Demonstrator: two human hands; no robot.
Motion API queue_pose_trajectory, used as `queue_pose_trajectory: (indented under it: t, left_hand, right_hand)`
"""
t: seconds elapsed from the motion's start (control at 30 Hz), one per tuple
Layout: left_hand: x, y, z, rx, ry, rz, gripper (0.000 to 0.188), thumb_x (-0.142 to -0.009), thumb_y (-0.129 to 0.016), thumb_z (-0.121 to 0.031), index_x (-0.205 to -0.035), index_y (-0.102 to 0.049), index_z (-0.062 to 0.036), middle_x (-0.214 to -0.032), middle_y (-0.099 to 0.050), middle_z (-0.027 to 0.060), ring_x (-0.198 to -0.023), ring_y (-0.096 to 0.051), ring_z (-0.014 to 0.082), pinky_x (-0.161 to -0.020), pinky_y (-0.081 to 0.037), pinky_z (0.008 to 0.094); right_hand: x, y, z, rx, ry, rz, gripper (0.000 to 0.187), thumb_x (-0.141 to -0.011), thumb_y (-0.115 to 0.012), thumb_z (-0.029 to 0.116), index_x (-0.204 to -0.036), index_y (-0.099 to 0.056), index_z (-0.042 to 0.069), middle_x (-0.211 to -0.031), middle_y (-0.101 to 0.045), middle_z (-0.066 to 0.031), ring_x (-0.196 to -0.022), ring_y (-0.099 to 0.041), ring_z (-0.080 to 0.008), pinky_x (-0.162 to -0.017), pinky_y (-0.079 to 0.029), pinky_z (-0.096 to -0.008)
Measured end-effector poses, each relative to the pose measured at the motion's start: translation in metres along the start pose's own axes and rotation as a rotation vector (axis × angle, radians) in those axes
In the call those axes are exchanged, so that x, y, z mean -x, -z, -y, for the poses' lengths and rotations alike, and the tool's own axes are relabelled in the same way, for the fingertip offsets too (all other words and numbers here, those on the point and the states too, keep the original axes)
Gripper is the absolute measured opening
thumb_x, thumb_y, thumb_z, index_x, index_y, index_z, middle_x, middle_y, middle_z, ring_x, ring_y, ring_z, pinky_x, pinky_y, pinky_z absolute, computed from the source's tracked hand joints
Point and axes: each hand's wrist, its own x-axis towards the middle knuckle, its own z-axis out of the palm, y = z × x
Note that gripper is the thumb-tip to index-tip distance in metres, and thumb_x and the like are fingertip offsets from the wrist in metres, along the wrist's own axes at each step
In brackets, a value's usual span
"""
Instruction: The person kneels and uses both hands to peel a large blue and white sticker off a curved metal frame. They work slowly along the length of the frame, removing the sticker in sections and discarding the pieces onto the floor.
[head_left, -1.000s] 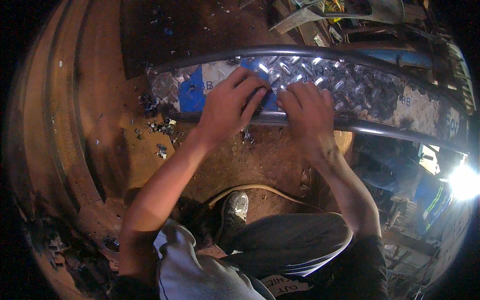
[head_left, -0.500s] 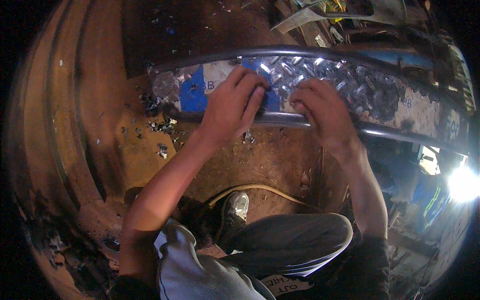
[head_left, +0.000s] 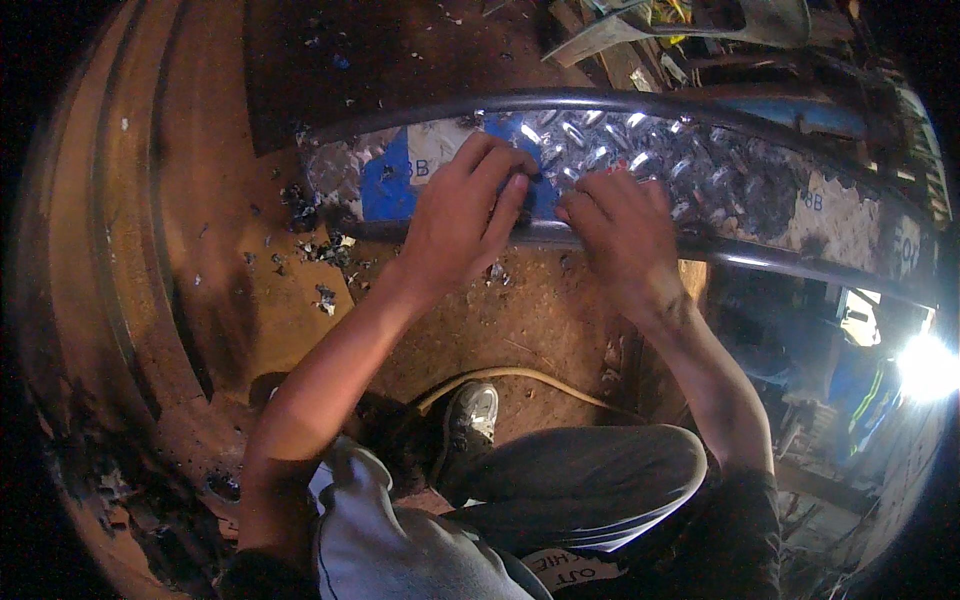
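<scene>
A long diamond-tread metal plate [head_left: 735, 175] with rounded tube rails along its edges lies crosswise in front of me. Torn blue film [head_left: 387, 188] and a whitish printed film [head_left: 432, 143] cover parts of its left half. My left hand [head_left: 462, 205] rests over the blue and whitish film, fingers curled in toward the thumb; what they pinch is hidden. Just to its right, my right hand [head_left: 622, 222] is bent over the near rail, its fingers curled down beside the edge of the blue film. Its fingertips and thumb are out of sight.
Film scraps [head_left: 325, 250] litter the brown floor left of the plate. A yellowish hose [head_left: 510, 373] curves past my shoe [head_left: 470, 415]. At the right shines a bright lamp [head_left: 928, 368]. A grey curved part [head_left: 770, 22] lies among clutter at the far right.
My right hand has shifted slightly left and nearer to me, and its fingers have turned to point toward the left hand. My left hand stays in place.
</scene>
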Motion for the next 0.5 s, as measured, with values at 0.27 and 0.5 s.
queue_pose_trajectory:
  t: [0.27, 0.5]
  left_hand:
    - [0.0, 0.003, 0.0, -0.018, 0.031, 0.0, 0.019, -0.095, -0.048, -0.011, -0.106, -0.06, -0.0013, -0.105, -0.057, 0.0188, -0.098, -0.059, 0.0366, -0.087, -0.047, 0.0416]
    - [0.0, 0.001, 0.003, 0.007, 0.008, -0.035, 0.016, -0.093, -0.053, -0.012, -0.105, -0.059, -0.0041, -0.102, -0.055, 0.0178, -0.092, -0.057, 0.0404, -0.078, -0.047, 0.0467]
  right_hand:
    - [-0.001, -0.009, 0.009, 0.135, -0.041, 0.014, 0.014, -0.079, -0.058, 0.017, -0.091, -0.058, 0.011, -0.093, -0.056, -0.0065, -0.092, -0.054, -0.0242, -0.07, -0.04, -0.0407]
    - [-0.004, 0.001, -0.001, -0.047, -0.072, 0.135, 0.016, -0.082, -0.062, 0.013, -0.097, -0.059, 0.011, -0.098, -0.054, -0.0067, -0.098, -0.053, -0.0263, -0.082, -0.037, -0.0427]
